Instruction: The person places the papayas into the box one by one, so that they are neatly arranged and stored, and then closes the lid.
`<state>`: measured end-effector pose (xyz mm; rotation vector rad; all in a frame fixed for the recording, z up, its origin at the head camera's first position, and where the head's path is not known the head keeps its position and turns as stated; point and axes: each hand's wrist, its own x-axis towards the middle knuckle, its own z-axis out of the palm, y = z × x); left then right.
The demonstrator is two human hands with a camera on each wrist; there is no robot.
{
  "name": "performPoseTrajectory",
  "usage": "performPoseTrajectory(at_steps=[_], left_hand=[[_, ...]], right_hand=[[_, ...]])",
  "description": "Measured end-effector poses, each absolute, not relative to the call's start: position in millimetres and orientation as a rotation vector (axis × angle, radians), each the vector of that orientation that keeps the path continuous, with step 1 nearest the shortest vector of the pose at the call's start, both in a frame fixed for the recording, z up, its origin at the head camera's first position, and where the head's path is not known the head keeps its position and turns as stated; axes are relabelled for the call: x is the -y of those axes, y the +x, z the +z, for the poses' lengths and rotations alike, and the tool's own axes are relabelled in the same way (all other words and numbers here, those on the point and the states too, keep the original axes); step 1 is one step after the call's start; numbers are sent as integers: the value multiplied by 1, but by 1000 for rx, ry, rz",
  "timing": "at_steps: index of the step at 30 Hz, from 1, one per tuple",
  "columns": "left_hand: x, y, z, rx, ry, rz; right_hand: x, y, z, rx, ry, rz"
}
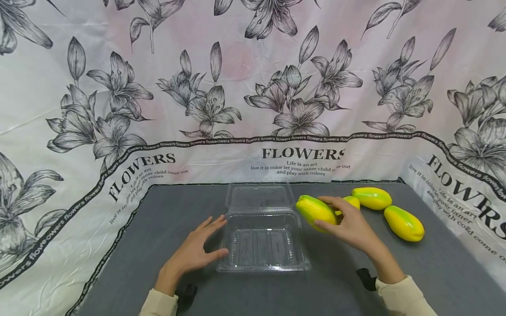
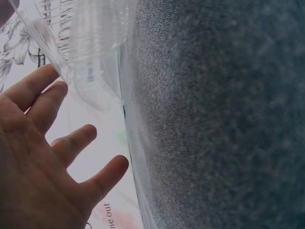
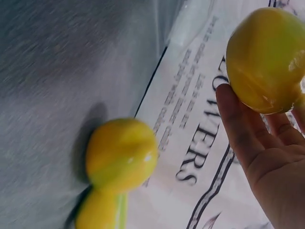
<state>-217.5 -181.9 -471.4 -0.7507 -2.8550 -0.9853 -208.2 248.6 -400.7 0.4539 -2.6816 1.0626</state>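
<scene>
My right hand (image 1: 353,224) holds a yellow-green papaya (image 1: 315,210) between thumb and fingers, raised off the table beside the right rim of a clear plastic box (image 1: 258,248). In the right wrist view, this papaya (image 3: 267,59) rests against the fingers. The hinged box lies with its lid (image 1: 258,197) folded back, and its tray holds nothing. At the box's left side is my left hand (image 1: 195,249), fingers spread and holding nothing. The left wrist view has its fingertips (image 2: 58,88) right at the box's edge.
To the right on the grey table (image 1: 158,228) lie more papayas, one (image 1: 371,198) at the back and another (image 1: 404,224) nearer. A third (image 1: 352,202) is partly hidden behind my right hand. A flower-printed cloth (image 1: 221,162) stands around the table's back and sides.
</scene>
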Motion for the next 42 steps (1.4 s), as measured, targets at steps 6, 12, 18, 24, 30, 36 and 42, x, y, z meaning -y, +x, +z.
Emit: performPoseTrajectory(at_steps=[6, 12, 18, 24, 30, 36, 42], left_hand=[[182, -218, -473, 2847, -762, -985], [182, -218, -472, 2860, -753, -998], [183, -219, -472, 2861, -772, -998], [183, -219, -472, 2857, -763, -995], [182, -218, -472, 2886, -737, -1008], [183, -217, -471, 2891, -734, -1014], [183, -218, -470, 2871, -754, -1014]], right_hand=[[-230, -221, -401, 2674, 528, 1126], [-212, -232, -403, 2671, 594, 1179], [-197, -240, -406, 2690, 651, 1145], [-182, -247, -404, 2689, 703, 1222], [-167, -255, -401, 2692, 765, 1311], [-152, -262, -395, 2731, 778, 1356], [-136, -269, -390, 2733, 854, 1385]])
